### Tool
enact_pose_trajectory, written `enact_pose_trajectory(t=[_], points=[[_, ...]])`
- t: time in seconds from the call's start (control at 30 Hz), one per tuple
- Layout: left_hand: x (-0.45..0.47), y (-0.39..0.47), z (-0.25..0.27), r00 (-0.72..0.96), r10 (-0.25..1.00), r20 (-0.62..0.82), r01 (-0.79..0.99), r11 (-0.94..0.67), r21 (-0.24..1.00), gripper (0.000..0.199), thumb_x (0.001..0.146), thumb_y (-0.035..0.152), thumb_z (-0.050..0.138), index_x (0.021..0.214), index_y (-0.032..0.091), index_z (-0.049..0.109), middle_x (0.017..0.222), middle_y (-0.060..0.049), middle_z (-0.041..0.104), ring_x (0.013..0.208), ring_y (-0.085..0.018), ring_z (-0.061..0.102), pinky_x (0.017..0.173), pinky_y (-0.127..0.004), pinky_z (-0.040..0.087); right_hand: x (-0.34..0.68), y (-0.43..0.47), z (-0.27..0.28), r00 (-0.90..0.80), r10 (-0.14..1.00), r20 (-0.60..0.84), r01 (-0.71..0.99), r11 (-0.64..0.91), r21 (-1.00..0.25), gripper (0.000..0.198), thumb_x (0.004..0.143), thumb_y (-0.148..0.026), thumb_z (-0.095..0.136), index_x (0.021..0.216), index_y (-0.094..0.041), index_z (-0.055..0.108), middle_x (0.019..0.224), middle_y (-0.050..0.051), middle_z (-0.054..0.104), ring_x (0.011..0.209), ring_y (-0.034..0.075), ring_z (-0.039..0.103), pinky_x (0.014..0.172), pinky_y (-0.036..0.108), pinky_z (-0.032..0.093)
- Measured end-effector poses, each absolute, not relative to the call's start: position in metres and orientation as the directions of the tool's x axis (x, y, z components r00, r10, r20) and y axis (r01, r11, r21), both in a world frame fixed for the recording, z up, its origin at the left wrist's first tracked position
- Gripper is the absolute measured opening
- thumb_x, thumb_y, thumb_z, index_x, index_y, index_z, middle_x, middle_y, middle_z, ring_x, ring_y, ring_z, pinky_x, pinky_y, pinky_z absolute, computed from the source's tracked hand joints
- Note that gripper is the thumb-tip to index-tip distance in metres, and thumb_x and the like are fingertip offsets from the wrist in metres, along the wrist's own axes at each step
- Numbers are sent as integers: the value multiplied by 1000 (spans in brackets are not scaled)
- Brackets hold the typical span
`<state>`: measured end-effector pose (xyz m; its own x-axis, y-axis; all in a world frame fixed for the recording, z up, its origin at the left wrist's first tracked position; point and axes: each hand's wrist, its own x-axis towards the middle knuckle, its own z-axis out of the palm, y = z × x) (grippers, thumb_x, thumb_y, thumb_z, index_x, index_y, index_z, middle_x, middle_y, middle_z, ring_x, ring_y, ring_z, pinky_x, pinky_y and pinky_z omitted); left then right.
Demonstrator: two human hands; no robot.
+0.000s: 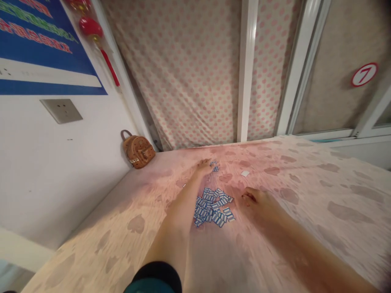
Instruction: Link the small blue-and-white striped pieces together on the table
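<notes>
My left hand (pixel 204 167) reaches far out over the cloth, palm down, its fingers stretched and apart. Just right of it lie a few small blue-and-white striped pieces (pixel 215 169), which look like paper labels or cards. Nearer to me is a loose heap of the same striped pieces (pixel 210 207), overlapping at many angles, between my two forearms. To the right of the heap, my right hand (pixel 255 197) rests low over the cloth with its fingers curled in. What it holds, if anything, is hidden. A plain white piece (pixel 245 173) lies beyond it.
A pink cloth with leaf and spade shapes (pixel 290 195) covers the wide surface. A small brown backpack (pixel 139 151) stands by the wall at the back left. Behind hangs a dotted curtain (pixel 195 73). A wall socket (pixel 62 111) is at left.
</notes>
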<state>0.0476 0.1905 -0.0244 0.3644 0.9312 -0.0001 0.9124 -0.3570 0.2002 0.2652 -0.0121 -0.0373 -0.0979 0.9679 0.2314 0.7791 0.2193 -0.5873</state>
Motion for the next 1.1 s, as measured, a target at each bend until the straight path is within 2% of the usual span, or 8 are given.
enact_pose_trajectory(t=[0.1,0.2,0.3,0.43,0.6,0.8,1.03,1.1], points=[[53,190,-32,361,932,-39,919,-348,183,67,100,55,20,159,25,30,169,-8,20,155,-35,16,123,-59,17,264,-14,-34,-102,968,229,776,222,-590,19,89,-22,49,71,-21,53,62,3,58,57,16,52,55,30,29],[47,176,-36,420,905,-62,898,-406,168,68,100,57,15,161,27,22,171,-4,14,157,-30,10,126,-54,10,261,-16,-31,-112,971,211,791,216,-573,19,88,-21,48,69,-21,53,62,3,58,57,16,51,55,29,29],[35,153,-34,480,872,-93,872,-463,159,71,100,61,13,162,27,19,171,-2,8,158,-24,7,128,-46,8,260,-17,-29,-105,973,207,794,208,-572,20,88,-21,46,69,-21,52,64,4,61,56,17,52,55,29,29],[16,113,-23,524,840,-143,851,-508,137,72,101,59,15,162,23,17,171,-4,4,158,-24,-2,128,-47,7,261,-13,-31,-102,968,231,796,219,-564,18,86,-21,48,69,-22,54,65,4,63,58,18,55,57,29,32],[-13,53,-10,439,877,-192,898,-431,84,75,99,65,16,162,23,18,170,-9,11,157,-29,11,125,-56,14,266,-6,-33,-153,961,230,775,261,-575,16,85,-20,48,70,-21,56,70,5,66,64,19,59,60,29,35],[-44,9,2,430,899,-87,903,-428,41,62,102,58,22,152,28,42,163,-5,36,152,-27,29,124,-51,23,266,-4,-30,-170,956,237,754,282,-594,20,88,-21,46,70,-22,55,72,6,67,64,20,60,61,29,36],[-29,86,6,383,924,-22,922,-380,66,60,102,41,23,156,15,36,165,-10,31,155,-20,22,126,-36,18,262,-10,-29,-176,946,271,748,308,-588,18,86,-19,46,68,-22,50,68,6,64,63,19,57,60,30,33],[-12,115,2,382,924,-20,921,-380,83,63,102,43,23,157,16,31,165,-11,30,155,-23,23,126,-41,20,262,-11,-31,-169,945,279,747,308,-589,18,86,-19,45,70,-22,51,67,6,63,62,20,56,60,31,32]])
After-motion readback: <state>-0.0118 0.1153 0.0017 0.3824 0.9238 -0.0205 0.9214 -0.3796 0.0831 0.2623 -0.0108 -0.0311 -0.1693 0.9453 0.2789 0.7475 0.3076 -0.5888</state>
